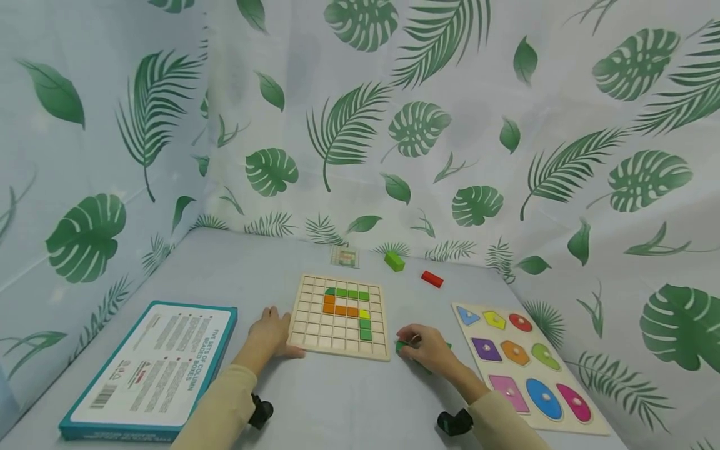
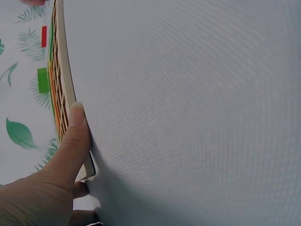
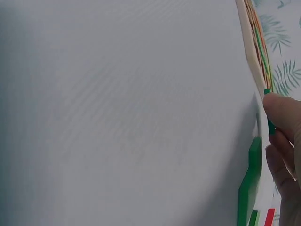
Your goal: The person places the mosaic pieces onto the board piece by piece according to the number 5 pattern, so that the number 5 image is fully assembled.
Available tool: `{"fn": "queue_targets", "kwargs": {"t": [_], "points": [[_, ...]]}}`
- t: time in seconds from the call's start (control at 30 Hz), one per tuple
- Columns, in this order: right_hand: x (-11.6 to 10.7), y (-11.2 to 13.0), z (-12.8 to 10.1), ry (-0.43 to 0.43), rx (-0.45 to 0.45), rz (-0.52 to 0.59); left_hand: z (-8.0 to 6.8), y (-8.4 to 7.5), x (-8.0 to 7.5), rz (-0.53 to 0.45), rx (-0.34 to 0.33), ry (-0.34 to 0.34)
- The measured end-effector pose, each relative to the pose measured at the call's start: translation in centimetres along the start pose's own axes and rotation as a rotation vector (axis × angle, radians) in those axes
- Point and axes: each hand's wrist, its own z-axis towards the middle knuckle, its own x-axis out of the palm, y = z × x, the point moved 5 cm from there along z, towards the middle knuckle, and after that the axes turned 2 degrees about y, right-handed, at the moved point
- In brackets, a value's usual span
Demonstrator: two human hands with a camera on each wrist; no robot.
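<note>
Head view showed a grey table (image 1: 337, 400) enclosed by leaf-print curtains (image 1: 506, 125). A wooden grid board (image 1: 340, 316) lay flat at the table's middle, partly filled with green, orange and yellow blocks. Left hand (image 1: 272, 334) rested at the board's left near corner, fingers fairly straight, thumb (image 2: 70, 136) pressed on the edge. Right hand (image 1: 424, 349), just right of the board's near corner, pinched a dark green piece (image 1: 400, 345) narrowly; its long axis could not be told. A shape puzzle (image 1: 520, 362) lay further right of the board, a teal box (image 1: 152, 369) left.
</note>
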Motion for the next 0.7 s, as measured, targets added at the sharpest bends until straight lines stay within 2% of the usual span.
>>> {"fn": "queue_targets", "kwargs": {"t": [0.23, 0.4, 0.5, 0.7], "points": [[0.5, 2.0, 1.5, -0.022, -0.116, 0.02, 0.0, 0.0, -0.1, -0.017, -0.013, 0.023], [1.3, 3.4, 2.2, 0.0, -0.152, 0.059, 0.0, 0.0, -0.1, -0.02, -0.012, 0.029], [1.8, 3.8, 2.4, 0.015, -0.158, 0.072, 0.0, 0.0, -0.1, -0.013, -0.005, 0.02], [2.7, 4.1, 2.8, 0.035, -0.106, 0.054, 0.2, 0.0, 0.1, -0.002, -0.006, 0.011]]}}
